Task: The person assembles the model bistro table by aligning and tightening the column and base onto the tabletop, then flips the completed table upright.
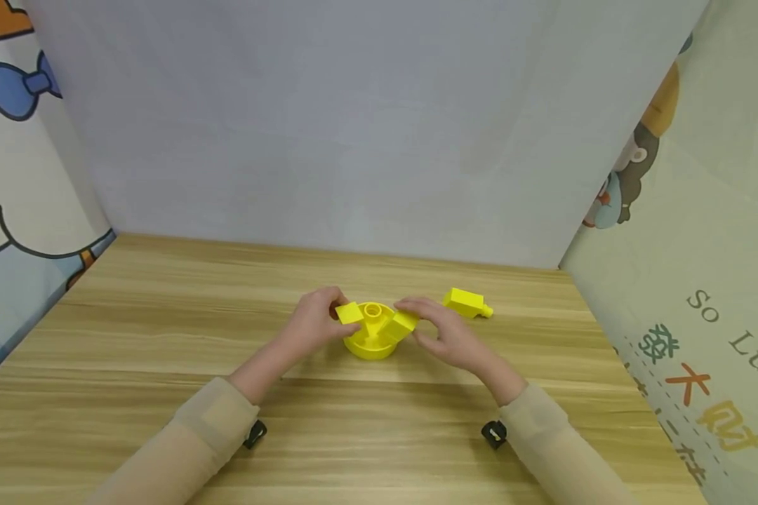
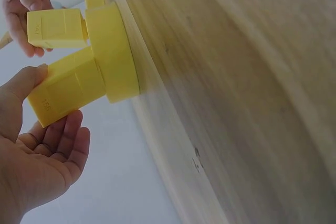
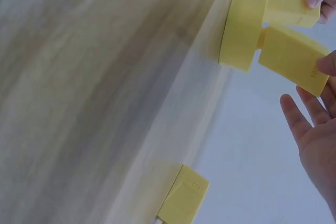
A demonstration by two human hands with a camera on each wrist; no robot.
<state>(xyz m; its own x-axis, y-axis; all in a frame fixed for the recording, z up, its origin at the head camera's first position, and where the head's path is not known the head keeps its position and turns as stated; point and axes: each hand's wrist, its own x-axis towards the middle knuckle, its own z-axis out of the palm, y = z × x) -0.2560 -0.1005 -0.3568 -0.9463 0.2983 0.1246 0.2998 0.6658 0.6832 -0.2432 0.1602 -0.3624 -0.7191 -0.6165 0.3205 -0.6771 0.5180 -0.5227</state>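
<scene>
A round yellow base (image 1: 370, 351) with a raised ring-shaped socket at its back sits on the wooden table. My left hand (image 1: 309, 319) pinches a yellow rectangular block (image 1: 349, 313) between thumb and fingers. In the left wrist view this block (image 2: 68, 85) stands tilted at the base's open face. A second yellow block (image 1: 400, 325) is pinched by my right hand (image 1: 451, 340). The right wrist view shows that block (image 3: 294, 59) leaning outward, with a narrow peg between it and the base (image 3: 242, 24). How deep either block sits in the base is hidden.
Another yellow block (image 1: 464, 301) with a round peg lies on the table (image 1: 366, 435), just beyond my right hand. A pale grey cloth (image 1: 354, 140) rises behind the table's back edge. Printed panels (image 1: 669, 280) flank both sides.
</scene>
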